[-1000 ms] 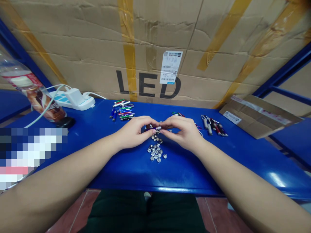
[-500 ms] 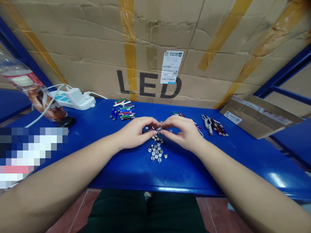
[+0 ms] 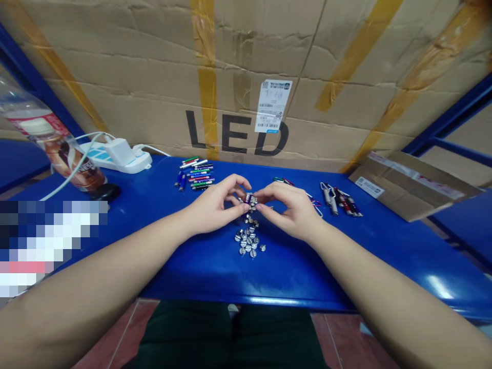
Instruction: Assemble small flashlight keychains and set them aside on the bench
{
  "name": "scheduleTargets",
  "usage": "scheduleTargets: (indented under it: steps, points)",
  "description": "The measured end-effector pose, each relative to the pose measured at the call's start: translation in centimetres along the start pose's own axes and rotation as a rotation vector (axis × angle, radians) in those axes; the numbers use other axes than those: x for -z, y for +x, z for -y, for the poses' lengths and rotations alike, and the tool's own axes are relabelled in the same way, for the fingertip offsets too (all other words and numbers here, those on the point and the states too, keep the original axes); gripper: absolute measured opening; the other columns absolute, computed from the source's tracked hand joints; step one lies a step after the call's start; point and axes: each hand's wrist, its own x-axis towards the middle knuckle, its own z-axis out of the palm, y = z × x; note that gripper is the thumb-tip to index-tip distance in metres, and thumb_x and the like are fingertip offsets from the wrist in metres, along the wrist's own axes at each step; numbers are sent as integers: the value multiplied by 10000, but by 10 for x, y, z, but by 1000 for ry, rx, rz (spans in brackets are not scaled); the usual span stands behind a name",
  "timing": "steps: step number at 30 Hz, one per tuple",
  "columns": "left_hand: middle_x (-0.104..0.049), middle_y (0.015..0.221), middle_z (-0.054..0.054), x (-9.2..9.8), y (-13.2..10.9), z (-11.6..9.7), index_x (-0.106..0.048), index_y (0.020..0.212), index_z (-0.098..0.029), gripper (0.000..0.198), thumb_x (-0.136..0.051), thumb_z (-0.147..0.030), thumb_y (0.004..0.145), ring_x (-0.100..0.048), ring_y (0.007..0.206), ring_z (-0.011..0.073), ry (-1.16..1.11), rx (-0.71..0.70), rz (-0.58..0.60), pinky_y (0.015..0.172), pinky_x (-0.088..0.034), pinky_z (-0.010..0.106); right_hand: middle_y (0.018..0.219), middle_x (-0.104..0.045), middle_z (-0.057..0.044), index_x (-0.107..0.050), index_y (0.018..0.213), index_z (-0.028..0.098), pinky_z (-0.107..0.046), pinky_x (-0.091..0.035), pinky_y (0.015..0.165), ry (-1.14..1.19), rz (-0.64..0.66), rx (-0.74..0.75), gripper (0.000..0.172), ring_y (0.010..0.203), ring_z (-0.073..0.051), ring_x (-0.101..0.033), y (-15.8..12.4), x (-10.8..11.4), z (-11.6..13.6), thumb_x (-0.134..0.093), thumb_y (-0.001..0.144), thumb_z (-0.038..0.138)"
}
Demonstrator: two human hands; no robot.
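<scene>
You handle the tube (image 3: pixel 248 198), left hand (image 3: pixel 215 207) pinching it, right hand (image 3: pixel 291 209) slightly parted, hold unclear; next perhaps needs careful aligning.

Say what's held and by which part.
The left hand holds a small, shiny purple-and-silver cylinder; which part it grips, and whether the right hand holds anything, cannot be told.
</scene>
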Motion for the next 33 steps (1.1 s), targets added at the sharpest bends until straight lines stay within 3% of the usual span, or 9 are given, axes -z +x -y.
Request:
scheduleTargets:
  steps: [6, 12, 15, 21, 26, 33]
  points:
    - [-669, 955, 16, 1, 0, 1, -474, 1308, -220, 488, -704, -221, 878, -708, 782, 140, -49, 68, 4, 741, -597, 287, 921, -748, -53, -699, 1029, 200, -334, -591, 773, -4, -18, -5, 82, 815, -176, -710, 1, 1, 1, -665, 955, 202]
    - [-683, 950, 43, 2, 1, 0, -592, 1137, -173, 284, -679, -224, 872, -720, 821, 164, -29, 88, 0, 754, -607, 313, 909, -757, -46, -702, 1004, 209, -340, -590, 772, -12, -35, -20, 68, 804, -179, -714, 2, 2, 3, -668, 947, 197]
    - [-707, 1009, 65, 4, 3, 2, -619, 1155, -166, 275, -657, -231, 891, -729, 840, 177, 5, 86, -2, 773, -614, 338, 913, -762, -49, -705, 994, 205, -337, -588, 777, -24, -39, -30, 73, 809, -179, -716, 1, 2, 3, -659, 943, 181]
    - [-713, 1112, 91, 4, 2, 6, -625, 1173, -168, 258, -647, -233, 924, -739, 925, 192, 57, 19, 5, 848, -617, 361, 901, -755, -46, -716, 986, 197, -331, -578, 773, -41, -39, -55, 95, 802, -172, -705, 1, 3, 1, -640, 941, 160]
    - [-754, 1075, 62, 7, 0, 3, -620, 1210, -184, 338, -716, -186, 887, -745, 1001, 204, 161, -89, 48, 932, -599, 363, 895, -752, -43, -713, 971, 202, -336, -569, 775, -47, -34, -60, 95, 806, -178, -704, 0, 3, 0, -633, 939, 160]
    - [-761, 978, 20, 10, 1, -2, -700, 982, -181, 152, -721, -113, 847, -718, 922, 169, 344, -213, 27, 861, -567, 294, 893, -744, -49, -705, 952, 203, -354, -554, 789, -43, -26, -65, 85, 816, -190, -701, 0, 4, 0, -622, 955, 185]
